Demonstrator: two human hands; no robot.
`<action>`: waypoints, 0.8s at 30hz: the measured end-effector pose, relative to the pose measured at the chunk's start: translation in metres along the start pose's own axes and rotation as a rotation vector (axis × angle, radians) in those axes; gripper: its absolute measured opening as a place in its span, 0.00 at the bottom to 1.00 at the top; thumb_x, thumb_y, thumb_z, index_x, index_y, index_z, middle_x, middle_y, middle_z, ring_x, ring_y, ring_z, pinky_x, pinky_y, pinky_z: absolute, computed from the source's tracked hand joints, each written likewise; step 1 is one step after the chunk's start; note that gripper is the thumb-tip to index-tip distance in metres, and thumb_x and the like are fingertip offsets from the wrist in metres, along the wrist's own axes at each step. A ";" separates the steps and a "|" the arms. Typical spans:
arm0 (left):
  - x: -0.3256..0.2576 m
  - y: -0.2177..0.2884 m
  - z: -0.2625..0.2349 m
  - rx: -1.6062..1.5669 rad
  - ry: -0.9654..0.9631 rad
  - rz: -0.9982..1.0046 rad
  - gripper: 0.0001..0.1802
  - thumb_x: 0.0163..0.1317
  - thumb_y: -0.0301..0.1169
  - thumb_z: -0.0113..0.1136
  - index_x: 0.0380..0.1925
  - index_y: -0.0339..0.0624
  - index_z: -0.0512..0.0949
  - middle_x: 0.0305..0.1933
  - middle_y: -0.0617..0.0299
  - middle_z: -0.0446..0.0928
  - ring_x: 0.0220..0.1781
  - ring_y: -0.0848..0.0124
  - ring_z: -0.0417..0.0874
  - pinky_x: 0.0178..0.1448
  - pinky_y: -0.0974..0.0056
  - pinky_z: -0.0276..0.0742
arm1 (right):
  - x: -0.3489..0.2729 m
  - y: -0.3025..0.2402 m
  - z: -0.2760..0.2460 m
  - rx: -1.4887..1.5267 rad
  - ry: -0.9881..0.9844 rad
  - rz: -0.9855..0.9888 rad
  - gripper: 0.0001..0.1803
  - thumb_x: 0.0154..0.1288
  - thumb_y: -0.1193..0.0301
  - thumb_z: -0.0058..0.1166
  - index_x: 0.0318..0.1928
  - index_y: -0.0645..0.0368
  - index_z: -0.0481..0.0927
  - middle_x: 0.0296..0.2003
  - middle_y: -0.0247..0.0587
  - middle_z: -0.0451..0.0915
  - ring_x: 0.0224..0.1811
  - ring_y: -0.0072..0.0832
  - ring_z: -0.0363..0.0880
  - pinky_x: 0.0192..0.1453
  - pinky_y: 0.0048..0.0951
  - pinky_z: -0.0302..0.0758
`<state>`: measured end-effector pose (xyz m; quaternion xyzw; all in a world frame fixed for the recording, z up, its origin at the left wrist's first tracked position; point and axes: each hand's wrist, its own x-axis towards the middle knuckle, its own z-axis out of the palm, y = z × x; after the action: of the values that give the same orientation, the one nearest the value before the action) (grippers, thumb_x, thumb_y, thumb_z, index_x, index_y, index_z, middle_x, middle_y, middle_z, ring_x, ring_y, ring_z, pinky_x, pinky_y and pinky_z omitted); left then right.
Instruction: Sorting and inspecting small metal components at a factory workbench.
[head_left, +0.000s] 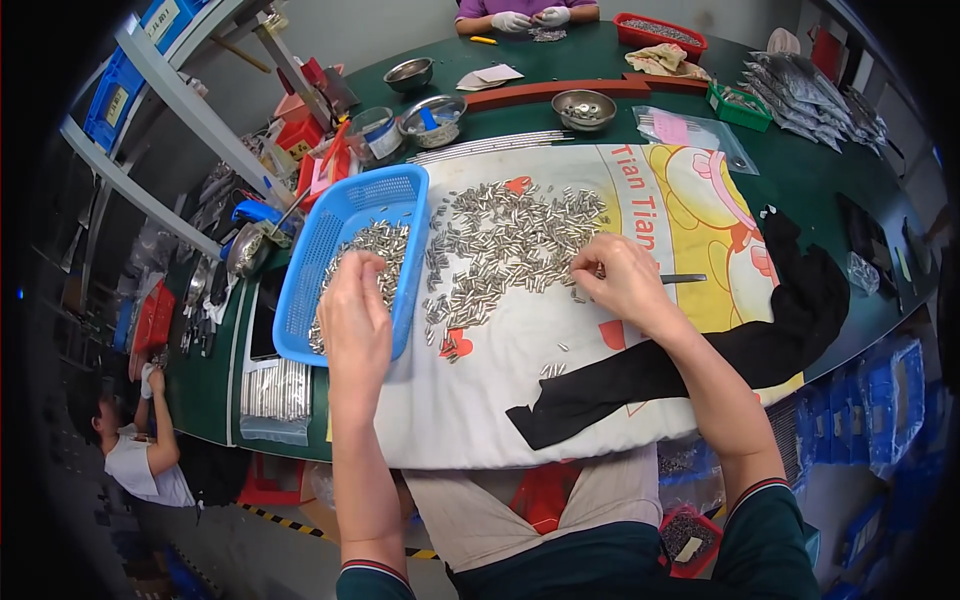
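A blue plastic basket [420, 215] stands at the left of the cloth, with many small silvery metal pins [385, 240] in it. My left hand [357, 305] is over the basket, its fingers curled together; what they hold is hidden. A wide heap of loose metal pins [510, 235] lies on the printed white cloth [440, 420]. At the heap's right edge my right hand [622, 278] is closed in a pinch, fingertips down among the pins. A slim grey metal tool [685, 278] sticks out beside that hand; whether the hand holds it cannot be seen.
A black sleeve-like cloth [600, 395] lies across the right front. Metal bowls [584, 109] and long thin rods [490, 146] are behind the heap. Bagged rods [276, 390] lie left of the cloth. Gloved co-workers sit across the table [525, 20] and at far left [150, 450].
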<state>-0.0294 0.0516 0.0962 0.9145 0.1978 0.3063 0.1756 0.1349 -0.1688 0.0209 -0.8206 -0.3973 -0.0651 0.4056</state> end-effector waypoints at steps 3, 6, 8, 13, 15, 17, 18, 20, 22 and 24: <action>0.004 -0.012 0.007 0.277 0.298 0.360 0.08 0.60 0.26 0.53 0.38 0.35 0.74 0.36 0.52 0.77 0.39 0.55 0.76 0.46 0.52 0.66 | 0.000 -0.003 -0.005 -0.187 -0.127 0.069 0.04 0.47 0.74 0.55 0.22 0.61 0.78 0.26 0.44 0.78 0.33 0.39 0.78 0.36 0.39 0.72; -0.009 0.001 0.026 -0.023 0.106 0.238 0.08 0.54 0.24 0.58 0.35 0.35 0.76 0.35 0.54 0.76 0.38 0.57 0.75 0.47 0.54 0.66 | -0.006 -0.003 -0.004 -0.390 -0.284 0.130 0.05 0.45 0.73 0.56 0.21 0.62 0.76 0.27 0.47 0.77 0.37 0.41 0.77 0.37 0.40 0.71; -0.019 0.010 0.050 -0.126 -0.035 0.295 0.05 0.51 0.21 0.59 0.30 0.34 0.77 0.29 0.54 0.74 0.34 0.57 0.75 0.41 0.57 0.69 | -0.012 -0.009 -0.002 -0.381 -0.216 0.075 0.07 0.45 0.72 0.56 0.23 0.62 0.75 0.27 0.48 0.76 0.37 0.43 0.76 0.38 0.41 0.71; -0.031 0.023 0.113 -0.112 -0.210 0.421 0.12 0.52 0.20 0.55 0.39 0.33 0.75 0.34 0.51 0.72 0.39 0.56 0.73 0.43 0.57 0.70 | -0.016 -0.005 0.025 -0.348 -0.101 -0.161 0.05 0.46 0.74 0.56 0.25 0.62 0.76 0.27 0.47 0.75 0.36 0.43 0.75 0.39 0.42 0.72; -0.031 0.026 0.127 -0.095 -0.275 0.455 0.14 0.53 0.20 0.54 0.42 0.33 0.74 0.38 0.50 0.69 0.42 0.54 0.72 0.46 0.56 0.69 | -0.014 -0.005 0.032 -0.306 -0.035 -0.226 0.05 0.46 0.75 0.55 0.25 0.63 0.77 0.27 0.47 0.75 0.36 0.42 0.75 0.38 0.41 0.73; -0.036 0.027 0.130 -0.146 -0.257 0.477 0.11 0.53 0.21 0.54 0.38 0.31 0.73 0.37 0.51 0.68 0.41 0.55 0.72 0.45 0.56 0.69 | -0.014 -0.005 0.030 -0.282 -0.061 -0.253 0.04 0.46 0.75 0.55 0.25 0.61 0.78 0.26 0.45 0.75 0.35 0.40 0.76 0.36 0.40 0.74; -0.039 0.025 0.128 -0.178 -0.284 0.468 0.09 0.53 0.21 0.54 0.36 0.31 0.73 0.37 0.50 0.68 0.41 0.55 0.72 0.45 0.56 0.69 | -0.014 -0.007 0.030 -0.221 -0.102 -0.259 0.04 0.47 0.74 0.55 0.26 0.61 0.78 0.25 0.43 0.75 0.34 0.40 0.76 0.35 0.39 0.74; -0.046 0.023 0.124 -0.186 -0.306 0.434 0.08 0.51 0.21 0.56 0.33 0.32 0.73 0.36 0.51 0.68 0.40 0.55 0.72 0.42 0.56 0.70 | -0.017 -0.007 0.031 -0.155 -0.131 -0.292 0.03 0.47 0.74 0.55 0.26 0.58 0.78 0.23 0.41 0.74 0.33 0.38 0.75 0.34 0.38 0.74; -0.049 0.022 0.119 -0.246 -0.282 0.385 0.07 0.50 0.21 0.59 0.31 0.33 0.75 0.32 0.53 0.70 0.36 0.56 0.74 0.38 0.57 0.71 | -0.020 -0.011 0.034 -0.150 -0.116 -0.301 0.03 0.46 0.74 0.55 0.26 0.58 0.78 0.23 0.40 0.73 0.32 0.38 0.75 0.34 0.38 0.74; -0.048 0.018 0.115 -0.253 -0.271 0.366 0.07 0.50 0.22 0.59 0.31 0.33 0.75 0.31 0.54 0.71 0.34 0.56 0.75 0.37 0.57 0.72 | -0.021 -0.013 0.038 -0.167 -0.073 -0.291 0.03 0.45 0.75 0.55 0.25 0.58 0.78 0.23 0.40 0.73 0.32 0.38 0.75 0.34 0.38 0.74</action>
<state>0.0122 -0.0093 -0.0062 0.9384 -0.0365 0.2300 0.2552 0.1035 -0.1498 -0.0053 -0.7872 -0.5195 -0.1258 0.3075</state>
